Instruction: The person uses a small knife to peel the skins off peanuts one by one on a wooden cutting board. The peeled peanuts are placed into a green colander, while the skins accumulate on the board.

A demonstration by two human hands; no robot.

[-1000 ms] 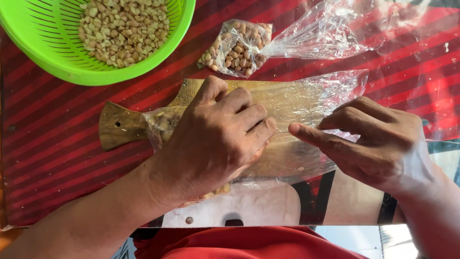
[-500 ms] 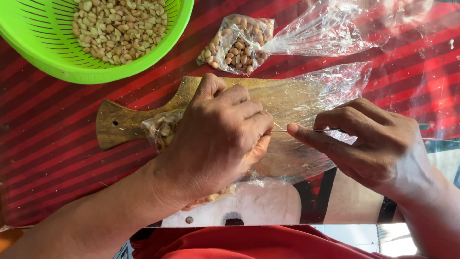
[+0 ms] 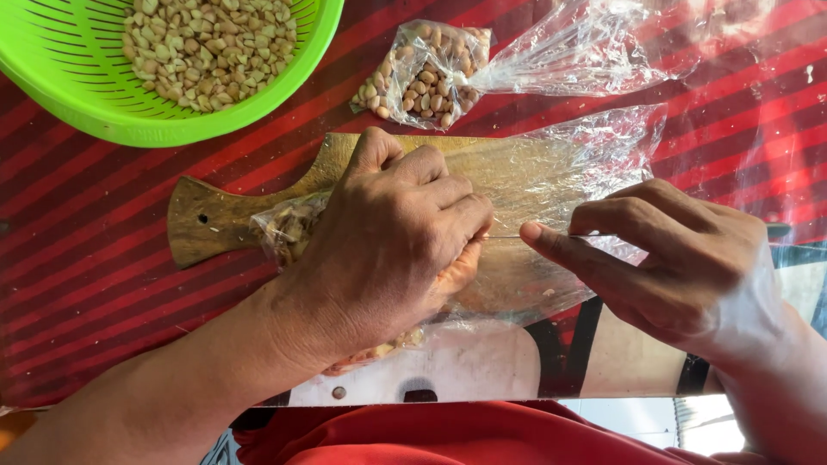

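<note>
The left hand point(image 3: 392, 250) is lying palm down over a clear bag point(image 3: 551, 185) spread flat on the wooden board point(image 3: 207, 222), its fingers curled and pressing the plastic against the wood. Under that hand a clump of nuts point(image 3: 289, 226) is showing through the bag at the handle end of the board, and a few more are peeking out below the wrist, near the board's lower edge. The right hand point(image 3: 680, 258) is sitting just beside the left, forefinger stretched out, and a thin sliver of blade point(image 3: 504, 236) is running between the two hands along the plastic; the other fingers are closed, though I cannot tell how it grips the thing (only that narrow line shows, the rest being hidden by the fingers). The bag's open end is trailing off to the right, past the board and onto the red striped cloth point(image 3: 103, 293). Above the board a second bag point(image 3: 431, 73) is lying on the cloth, its filled end bunched with nuts and its loose tail stretching away to the right. In the upper left corner a green colander point(image 3: 52, 77) is holding a heap of pale nuts. The person's red shirt point(image 3: 448, 435) is showing along the bottom edge.
</note>
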